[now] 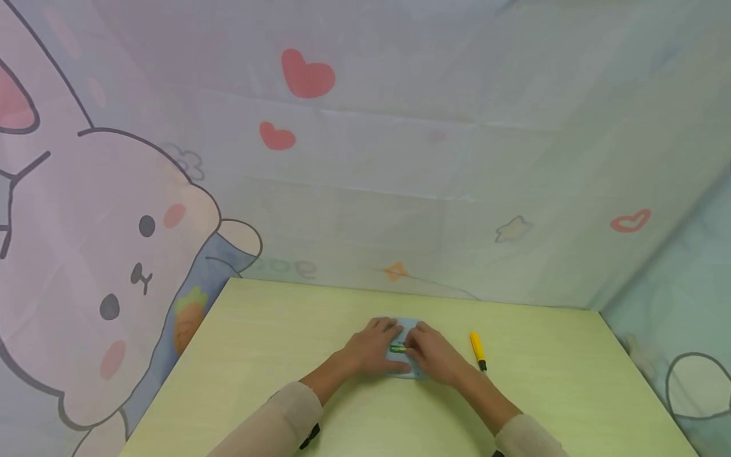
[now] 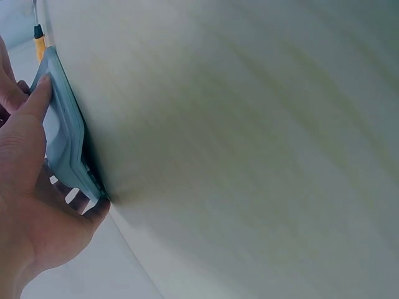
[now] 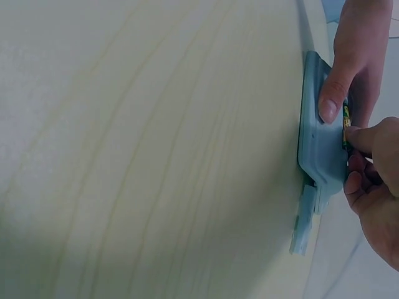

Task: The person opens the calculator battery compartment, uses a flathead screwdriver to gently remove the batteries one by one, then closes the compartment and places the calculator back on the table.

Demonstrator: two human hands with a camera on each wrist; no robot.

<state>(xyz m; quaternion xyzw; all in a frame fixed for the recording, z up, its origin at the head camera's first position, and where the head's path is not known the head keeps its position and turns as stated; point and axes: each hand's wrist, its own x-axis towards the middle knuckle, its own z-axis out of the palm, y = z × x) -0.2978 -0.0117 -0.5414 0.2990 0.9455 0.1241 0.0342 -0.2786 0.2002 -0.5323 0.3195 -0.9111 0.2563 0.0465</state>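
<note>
A light blue plastic device (image 1: 408, 323) lies on the table between both hands. My left hand (image 1: 370, 349) holds it by its edges, fingers at the far side and thumb along the near side; in the left wrist view the thumb presses on the blue casing (image 2: 57, 128). My right hand (image 1: 436, 357) pinches a small green battery (image 1: 397, 348) at the middle of the device. In the right wrist view the battery (image 3: 346, 124) shows at the right thumb tip, against the casing. How deep it sits is hidden by the fingers.
To the right of the hands lies a screwdriver (image 1: 477, 348) with a yellow handle and black collar. A flat pale blue piece (image 3: 302, 224) juts out beside the device. The pale yellow table (image 1: 274, 330) meets a printed cloth backdrop (image 1: 388, 158) at its far edge.
</note>
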